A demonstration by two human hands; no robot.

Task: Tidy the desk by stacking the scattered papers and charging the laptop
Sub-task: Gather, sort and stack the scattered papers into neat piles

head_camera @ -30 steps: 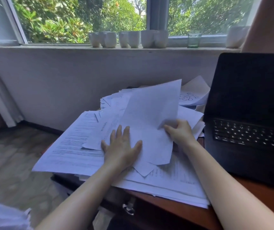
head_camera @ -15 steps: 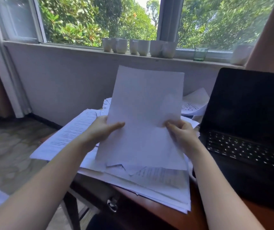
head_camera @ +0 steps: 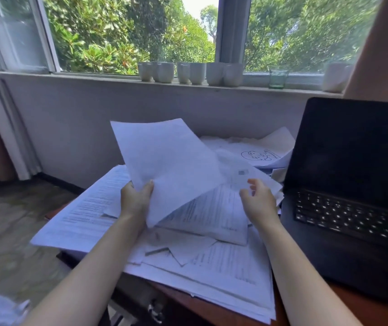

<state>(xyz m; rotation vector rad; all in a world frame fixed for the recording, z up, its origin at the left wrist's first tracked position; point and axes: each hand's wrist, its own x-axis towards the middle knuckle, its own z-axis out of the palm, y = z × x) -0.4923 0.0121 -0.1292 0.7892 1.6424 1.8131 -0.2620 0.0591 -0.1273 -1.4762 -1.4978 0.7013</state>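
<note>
White sheet (head_camera: 164, 156), frame centre, pinched at its lower left by left hand (head_camera: 135, 201) and tilted up off papers (head_camera: 223, 262), likely to free it for stacking. Right hand (head_camera: 260, 203) just right of it, fingers loosely spread, holding nothing; looks poised to catch the far edge. Papers sprawled over desk (head_camera: 364, 314), lower centre, overhanging at left. Laptop (head_camera: 353, 208) open at right, screen dark, no cable seen.
</note>
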